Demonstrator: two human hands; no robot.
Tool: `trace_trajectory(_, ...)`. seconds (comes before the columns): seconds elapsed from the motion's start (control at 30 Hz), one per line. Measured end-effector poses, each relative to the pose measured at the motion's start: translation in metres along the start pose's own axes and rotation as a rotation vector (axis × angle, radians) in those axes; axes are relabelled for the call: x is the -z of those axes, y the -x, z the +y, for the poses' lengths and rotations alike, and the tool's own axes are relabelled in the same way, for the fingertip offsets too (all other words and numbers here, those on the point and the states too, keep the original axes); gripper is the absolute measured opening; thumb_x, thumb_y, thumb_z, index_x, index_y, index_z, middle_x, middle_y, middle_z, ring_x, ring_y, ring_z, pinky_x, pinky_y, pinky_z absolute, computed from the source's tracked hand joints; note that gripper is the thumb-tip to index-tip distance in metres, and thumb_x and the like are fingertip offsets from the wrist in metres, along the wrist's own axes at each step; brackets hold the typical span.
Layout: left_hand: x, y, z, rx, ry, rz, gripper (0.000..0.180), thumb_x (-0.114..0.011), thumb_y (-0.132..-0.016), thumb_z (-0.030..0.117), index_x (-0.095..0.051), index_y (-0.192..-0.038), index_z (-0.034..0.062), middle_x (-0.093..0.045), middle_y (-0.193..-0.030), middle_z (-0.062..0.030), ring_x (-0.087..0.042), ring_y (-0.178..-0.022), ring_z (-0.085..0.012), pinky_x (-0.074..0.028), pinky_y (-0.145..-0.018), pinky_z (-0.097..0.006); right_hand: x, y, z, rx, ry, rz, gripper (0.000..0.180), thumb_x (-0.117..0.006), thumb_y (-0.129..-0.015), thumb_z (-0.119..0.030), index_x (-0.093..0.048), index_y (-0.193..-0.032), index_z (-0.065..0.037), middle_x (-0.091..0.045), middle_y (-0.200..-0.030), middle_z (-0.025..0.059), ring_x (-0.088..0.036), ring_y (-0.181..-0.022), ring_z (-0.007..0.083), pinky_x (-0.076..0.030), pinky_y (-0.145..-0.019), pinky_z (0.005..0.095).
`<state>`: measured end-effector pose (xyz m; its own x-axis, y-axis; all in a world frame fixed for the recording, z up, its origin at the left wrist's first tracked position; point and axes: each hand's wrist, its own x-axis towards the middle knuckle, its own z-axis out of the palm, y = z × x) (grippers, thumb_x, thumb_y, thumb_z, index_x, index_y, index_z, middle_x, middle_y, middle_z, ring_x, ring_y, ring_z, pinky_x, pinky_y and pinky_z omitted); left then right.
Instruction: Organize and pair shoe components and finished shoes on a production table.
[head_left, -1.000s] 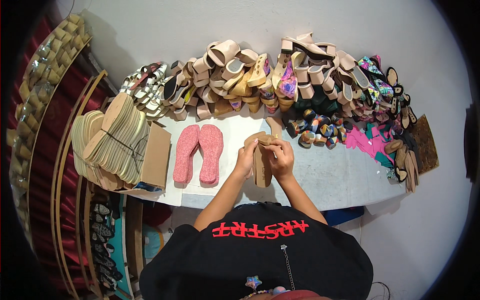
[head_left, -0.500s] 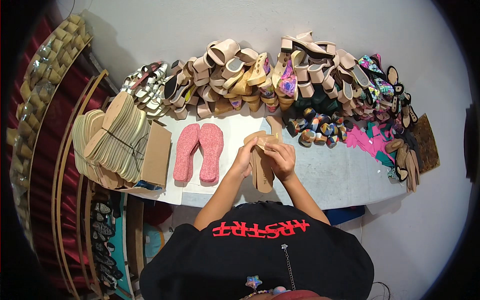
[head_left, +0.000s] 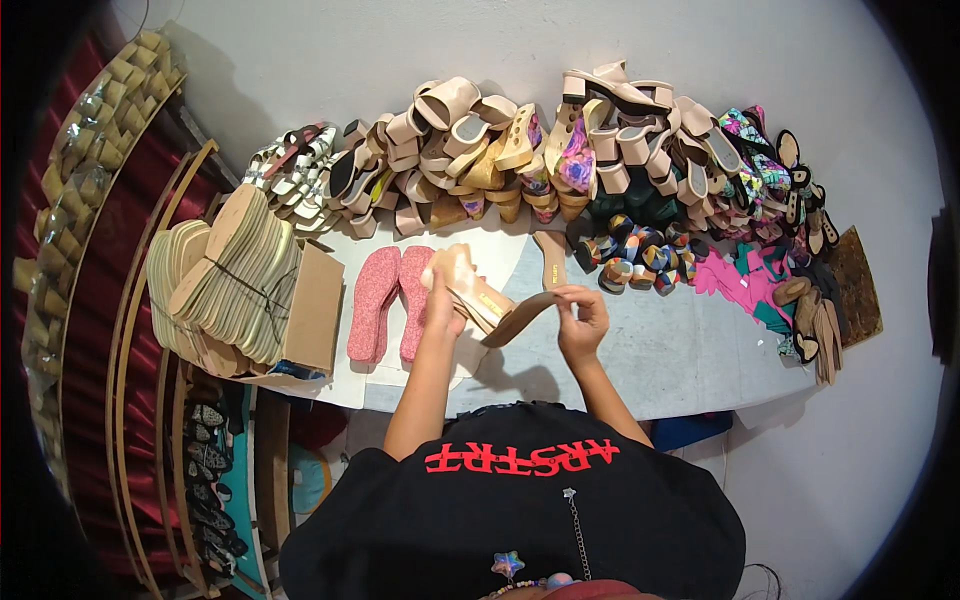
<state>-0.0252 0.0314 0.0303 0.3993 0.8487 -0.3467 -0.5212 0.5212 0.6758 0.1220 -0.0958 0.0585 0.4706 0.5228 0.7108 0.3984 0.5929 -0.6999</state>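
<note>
My left hand (head_left: 440,312) is closed round a few tan shoe insoles (head_left: 468,284), raised above the table and fanned a little apart. Pinched by its end in my right hand (head_left: 584,322) is a single brown insole (head_left: 520,319). It tilts with its darker face towards me, and its other end meets or overlaps the lower end of the left-hand insoles. Another tan insole (head_left: 552,262) lies flat on the table beyond my right hand. Close to my left hand rest pink speckled shoe soles (head_left: 376,310), partly covered by that hand.
A carton (head_left: 312,310) full of tied cream sole boards (head_left: 235,285) stands at left. Heaped sandals (head_left: 470,130) line the wall along the back. Multicoloured heels (head_left: 640,255) and pink material (head_left: 735,285) lie at right. Wooden racks (head_left: 120,350) rise beyond the table's left side.
My hands have drawn apart, the left going leftward with several insoles and the right going slightly right with one. The insoles were held together between both hands before.
</note>
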Motion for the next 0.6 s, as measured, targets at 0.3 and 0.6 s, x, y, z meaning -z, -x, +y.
trace_trajectory(0.3, 0.004, -0.004, 0.003, -0.095, 0.187, 0.207, 0.052, -0.019, -0.091, 0.043, -0.036, -0.124, 0.0069, -0.049, -0.114, -0.0144, -0.047, -0.104, -0.0314, -0.037, -0.092, -0.042, 0.04, -0.021, 0.018, -0.407, -0.254, 0.45, 0.016, -0.049, -0.084, -0.003, -0.049, -0.099, 0.0, -0.055, -0.096, 0.0079, -0.054, -0.086, 0.0134, -0.045, -0.073, 0.0236)
trace_trajectory(0.6, -0.013, 0.017, 0.017, -0.031, 0.298, -0.197, 0.045, -0.024, -0.086, 0.02, -0.03, -0.124, -0.003, -0.046, -0.113, -0.0223, -0.047, -0.103, -0.0326, -0.035, -0.093, -0.042, 0.07, -0.04, 0.019, -0.444, -0.243, 0.343, 0.015, -0.051, -0.084, -0.007, -0.052, -0.098, -0.003, -0.055, -0.089, 0.0019, -0.052, -0.078, 0.0093, -0.043, -0.068, 0.0223)
